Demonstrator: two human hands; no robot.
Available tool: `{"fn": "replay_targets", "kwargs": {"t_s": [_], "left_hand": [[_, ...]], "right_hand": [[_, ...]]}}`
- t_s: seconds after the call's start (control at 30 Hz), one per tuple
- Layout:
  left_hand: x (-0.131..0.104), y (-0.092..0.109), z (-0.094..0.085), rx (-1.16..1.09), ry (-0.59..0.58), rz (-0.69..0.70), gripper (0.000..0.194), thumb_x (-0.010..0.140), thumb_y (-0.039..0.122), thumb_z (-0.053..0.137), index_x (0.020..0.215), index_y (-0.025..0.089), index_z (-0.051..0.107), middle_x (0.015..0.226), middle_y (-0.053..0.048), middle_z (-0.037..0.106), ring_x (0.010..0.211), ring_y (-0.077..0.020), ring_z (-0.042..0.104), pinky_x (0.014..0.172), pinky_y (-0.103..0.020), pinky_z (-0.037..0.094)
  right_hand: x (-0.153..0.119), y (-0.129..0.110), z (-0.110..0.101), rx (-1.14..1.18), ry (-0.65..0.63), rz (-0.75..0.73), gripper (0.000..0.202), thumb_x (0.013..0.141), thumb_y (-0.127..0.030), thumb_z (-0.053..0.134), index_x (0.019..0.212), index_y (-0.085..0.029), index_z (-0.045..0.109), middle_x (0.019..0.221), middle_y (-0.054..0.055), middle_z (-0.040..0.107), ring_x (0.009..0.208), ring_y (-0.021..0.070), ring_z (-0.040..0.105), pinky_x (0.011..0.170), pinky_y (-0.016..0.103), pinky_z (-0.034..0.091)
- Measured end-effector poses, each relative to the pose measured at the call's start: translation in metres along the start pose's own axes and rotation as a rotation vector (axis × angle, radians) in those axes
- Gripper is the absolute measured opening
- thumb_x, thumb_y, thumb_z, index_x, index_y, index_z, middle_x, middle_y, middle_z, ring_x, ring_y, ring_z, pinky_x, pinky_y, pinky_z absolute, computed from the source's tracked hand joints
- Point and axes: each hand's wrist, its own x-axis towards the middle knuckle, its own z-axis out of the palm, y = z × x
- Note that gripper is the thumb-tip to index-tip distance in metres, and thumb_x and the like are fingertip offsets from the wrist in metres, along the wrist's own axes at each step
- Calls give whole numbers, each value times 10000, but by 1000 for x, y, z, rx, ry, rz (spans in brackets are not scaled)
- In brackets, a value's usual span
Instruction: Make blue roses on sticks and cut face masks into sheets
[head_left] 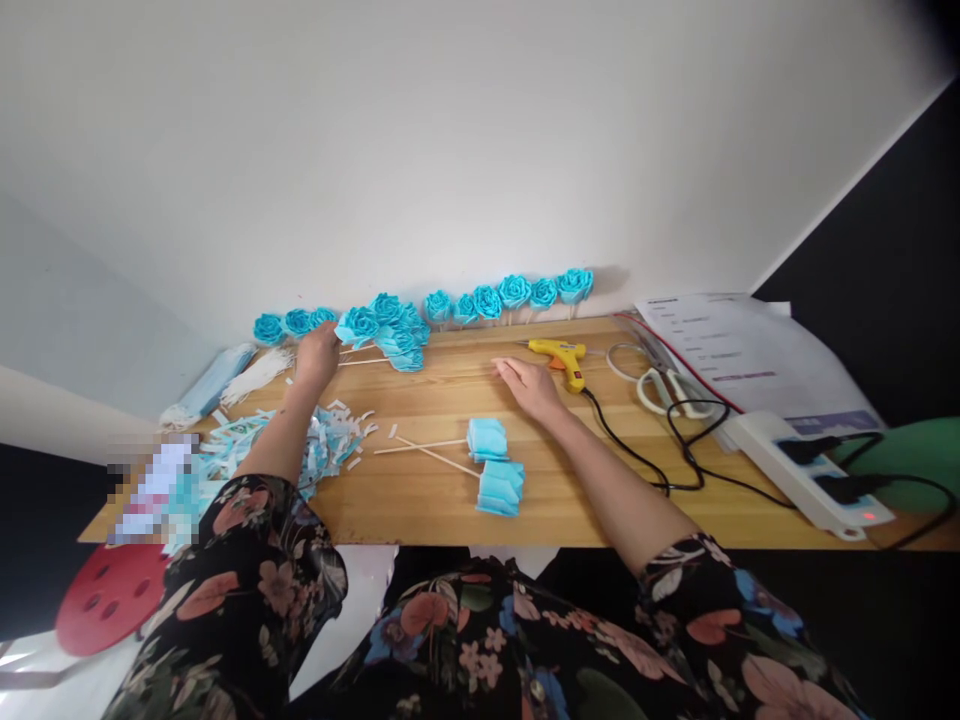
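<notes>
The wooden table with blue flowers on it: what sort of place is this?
Probably a small craft workspace, though home or workshop I can't tell: there's a yellow glue gun, cut scraps and handmade-looking blue flowers.

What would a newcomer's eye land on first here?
Probably the bright blue flowers lined along the wall, and the blue flower cluster beside the left hand. Next, the yellow glue gun near the right hand, then two stemmed blue pieces lying towards the table's front edge.

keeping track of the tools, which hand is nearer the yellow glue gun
Right. The right hand is just left of the yellow glue gun, while the left hand is much farther left, beside the clustered blue flowers.
</notes>
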Motion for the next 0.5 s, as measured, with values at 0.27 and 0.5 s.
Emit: {"fn": "replay_targets", "kwargs": {"t_s": [0.27, 0.5], "left_hand": [[6, 1, -1, 43, -16, 82, 325, 917, 201, 372, 1007, 164, 682, 997, -159, 675, 937, -295, 638, 719, -328, 398], [21, 16, -5, 5, -17, 57, 345, 914, 188, 375, 1056, 171, 689, 1007, -153, 671, 947, -293, 626, 734, -336, 389]], "right_hand": [[0, 0, 0, 3, 2, -9, 368, 1022, -364, 391, 1158, -250, 714, 1087, 44, 780, 1018, 223, 724, 874, 315, 531], [-1, -1, 0, -14, 8, 4, 377, 1030, -392, 391, 1163, -261, 719, 1130, 49, 770, 1079, 231, 711, 910, 322, 525]]}}
